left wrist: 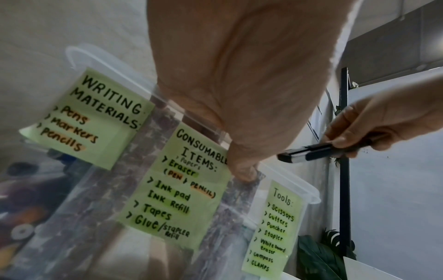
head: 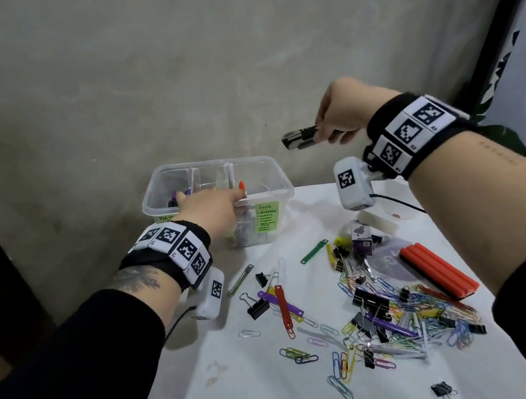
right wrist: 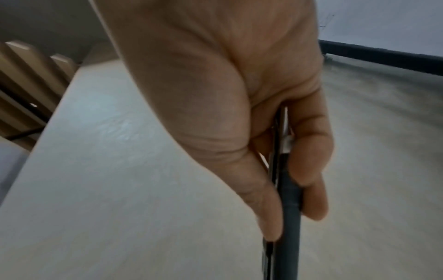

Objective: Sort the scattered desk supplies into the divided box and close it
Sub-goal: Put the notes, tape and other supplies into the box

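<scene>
Most supplies lay unsorted on the worktop (head: 247, 387); the box (head: 278, 176) was open. The right hand (head: 341, 114) gripped a black-and-silver tool (head: 298, 138), the left hand (head: 212, 206) grasped the box's rim.

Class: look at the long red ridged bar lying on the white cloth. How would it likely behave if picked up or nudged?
The red bar looks straight and moulded, so probably stiff. Its ridged top may aid grip. It lies flat on the cloth, so it would likely slide, not roll.
</scene>
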Motion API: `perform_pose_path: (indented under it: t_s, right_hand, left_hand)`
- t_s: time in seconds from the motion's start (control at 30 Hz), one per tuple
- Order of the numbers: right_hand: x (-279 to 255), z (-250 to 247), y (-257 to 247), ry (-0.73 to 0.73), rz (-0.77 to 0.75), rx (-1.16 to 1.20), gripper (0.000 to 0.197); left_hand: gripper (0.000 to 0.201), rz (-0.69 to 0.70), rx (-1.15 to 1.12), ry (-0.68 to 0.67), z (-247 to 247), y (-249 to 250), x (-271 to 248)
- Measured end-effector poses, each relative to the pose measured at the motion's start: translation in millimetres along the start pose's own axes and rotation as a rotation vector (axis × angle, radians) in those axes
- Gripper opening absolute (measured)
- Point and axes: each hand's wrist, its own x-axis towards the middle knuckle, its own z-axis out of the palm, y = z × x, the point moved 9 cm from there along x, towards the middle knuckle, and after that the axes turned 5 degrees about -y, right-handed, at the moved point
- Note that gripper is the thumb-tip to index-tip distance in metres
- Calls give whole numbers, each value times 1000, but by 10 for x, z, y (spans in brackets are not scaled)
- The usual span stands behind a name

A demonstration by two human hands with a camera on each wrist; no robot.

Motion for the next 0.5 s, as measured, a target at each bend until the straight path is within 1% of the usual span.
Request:
perform_pose_path:
  t_s: [0.07,0.13,0.17,0.23,0.3,0.4,0.5]
  right_hand:
    - [66,139,-132,-20,9,67,24]
    - [138,321,-211,-44,28,64,25]
    - [181,381,-239,-31,29,47,24]
    - [239,448,-291,39,11,45,20]
    - [285,483,-329,115,-11,91,18]
    - [343,557,-386,215,-64,132,17]
    - [405,746,-484,232,-152,15,20]
  left_hand:
    - [48,-2,16,-4,-5,-2,-1]
    - [52,-8,28,-12,2,-10,6]
    - [51,-9,30,-11,4,-13,11]
    - [47,-13,24,-6,16,-24,33]
    - [45,-17,26,0,29,-37,54]
    - [50,-30,24,-8,49,-59,73]
    - [49,-31,24,-17,44,-49,64]
